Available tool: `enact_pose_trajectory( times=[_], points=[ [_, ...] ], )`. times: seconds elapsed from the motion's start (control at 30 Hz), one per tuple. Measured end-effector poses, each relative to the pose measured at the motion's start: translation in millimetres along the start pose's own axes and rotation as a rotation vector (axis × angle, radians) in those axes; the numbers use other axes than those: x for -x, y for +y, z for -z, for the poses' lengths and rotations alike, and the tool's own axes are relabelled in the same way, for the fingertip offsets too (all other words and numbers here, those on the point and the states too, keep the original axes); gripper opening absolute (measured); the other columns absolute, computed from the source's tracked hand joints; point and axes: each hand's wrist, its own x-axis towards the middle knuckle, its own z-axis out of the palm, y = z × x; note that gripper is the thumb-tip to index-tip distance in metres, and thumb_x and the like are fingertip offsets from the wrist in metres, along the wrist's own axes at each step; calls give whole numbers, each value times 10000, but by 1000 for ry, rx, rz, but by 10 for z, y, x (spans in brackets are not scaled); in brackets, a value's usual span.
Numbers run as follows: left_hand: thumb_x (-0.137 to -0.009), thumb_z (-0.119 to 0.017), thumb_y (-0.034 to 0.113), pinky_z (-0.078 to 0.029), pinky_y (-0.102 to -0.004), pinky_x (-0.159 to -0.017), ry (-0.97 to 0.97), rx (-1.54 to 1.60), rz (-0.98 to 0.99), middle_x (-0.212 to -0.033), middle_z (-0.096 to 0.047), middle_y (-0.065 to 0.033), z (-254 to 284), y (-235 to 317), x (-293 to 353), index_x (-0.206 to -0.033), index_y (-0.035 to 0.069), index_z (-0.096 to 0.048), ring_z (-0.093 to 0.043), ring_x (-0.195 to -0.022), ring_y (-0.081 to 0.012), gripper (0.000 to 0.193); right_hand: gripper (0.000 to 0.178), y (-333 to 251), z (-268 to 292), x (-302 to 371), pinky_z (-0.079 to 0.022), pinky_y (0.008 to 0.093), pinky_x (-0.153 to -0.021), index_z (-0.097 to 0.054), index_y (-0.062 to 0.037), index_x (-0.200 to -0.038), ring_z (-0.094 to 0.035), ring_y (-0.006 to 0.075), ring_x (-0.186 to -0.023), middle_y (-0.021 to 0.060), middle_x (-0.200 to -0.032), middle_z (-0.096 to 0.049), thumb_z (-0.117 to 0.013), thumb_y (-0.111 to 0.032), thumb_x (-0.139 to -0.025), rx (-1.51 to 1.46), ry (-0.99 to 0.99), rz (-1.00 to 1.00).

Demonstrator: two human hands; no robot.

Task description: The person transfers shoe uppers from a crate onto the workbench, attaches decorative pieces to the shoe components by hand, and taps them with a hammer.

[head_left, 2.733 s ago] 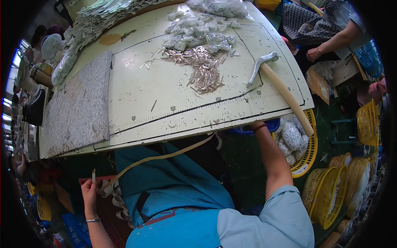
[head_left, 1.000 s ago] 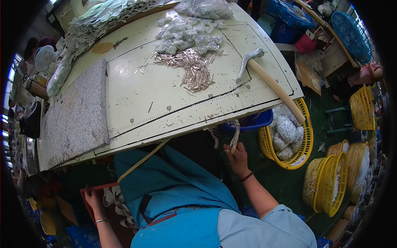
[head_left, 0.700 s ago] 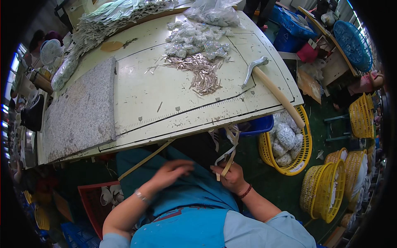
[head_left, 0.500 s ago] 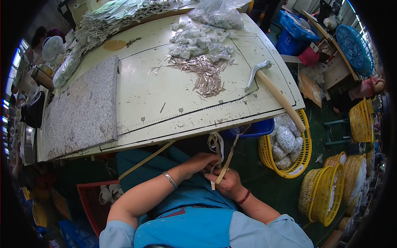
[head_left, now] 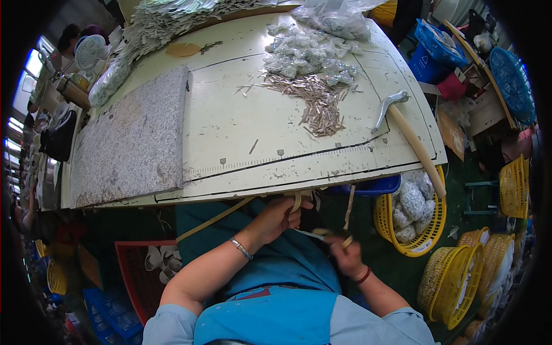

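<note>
Just under the table's front edge, my left hand (head_left: 278,221) is closed on a looped beige strip (head_left: 297,201). To its right and lower down, my right hand (head_left: 348,256) is smeared by motion, with its fingers bent round a beige strip (head_left: 347,242). A pale, narrow strip (head_left: 310,234) stretches between the two hands; what it is made of is unclear. Another thin strip (head_left: 349,208) hangs from the table edge above my right hand. A flat tan band (head_left: 215,219) runs slantwise left of my left wrist, over my blue apron (head_left: 264,319).
On the table (head_left: 230,126) are a granite slab (head_left: 135,138), a hammer (head_left: 417,144), small metallic sticks (head_left: 322,109) and clear bagged pieces (head_left: 305,52). Yellow baskets (head_left: 411,251) stand on the right. A red crate (head_left: 129,276) sits at the lower left.
My hands have moved apart: the left up toward the table edge, the right down and to the right. The table has shifted rightward in view.
</note>
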Motion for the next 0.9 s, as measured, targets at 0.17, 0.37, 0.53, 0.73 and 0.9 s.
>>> enact_pose_trajectory(
  times=[0.17, 0.37, 0.53, 0.73, 0.9],
  points=[
    [-963, -418, 164, -217, -240, -484, -6, -193, 105, -607, -302, 61, -78, 158, 341, -1021, -2, -595, -228, -506, -57, 249, 339, 898, 680, -651, -410, 260, -530, -624, -1, -1100, -512, 94, -559, 11, -646, -551, -453, -277, -1003, 60, 446, -165],
    [-942, -432, 169, -187, -234, -464, -51, -287, 79, -601, -284, 69, -127, 125, 567, -980, 1, -583, -215, -495, -43, 229, 460, 2680, 1858, -1507, -488, 388, -808, -589, -10, -1216, -619, 255, -950, 183, -1036, -649, -477, -387, -976, 475, 551, 141],
    [-957, -394, 194, -185, -238, -461, -69, -284, 72, -586, -264, 71, 23, 147, 750, -1045, -32, -619, -200, -486, -49, 331, 534, 1621, 1095, -1899, -308, 445, -1109, -526, -79, -1321, -406, 342, -1315, 165, -1409, -466, -605, -356, -872, 1109, -53, -72],
    [-956, -391, 211, -183, -233, -452, -147, -336, 91, -566, -249, 78, -10, 156, 752, -1063, -47, -636, -201, -475, -47, 371, 511, 291, 343, -1331, -473, 373, -941, -520, -73, -1330, -600, 256, -1096, 135, -1221, -620, -658, -283, -885, 59, -532, -283],
    [-954, -389, 262, -190, -220, -439, -173, -403, 176, -560, -278, 84, -166, 106, 783, -1018, -46, -658, -220, -472, -31, 414, 470, -349, -406, -1145, -496, 312, -872, -537, -46, -1297, -606, 141, -1009, 78, -1101, -647, -681, -194, -875, -597, -628, -235]
  ],
)
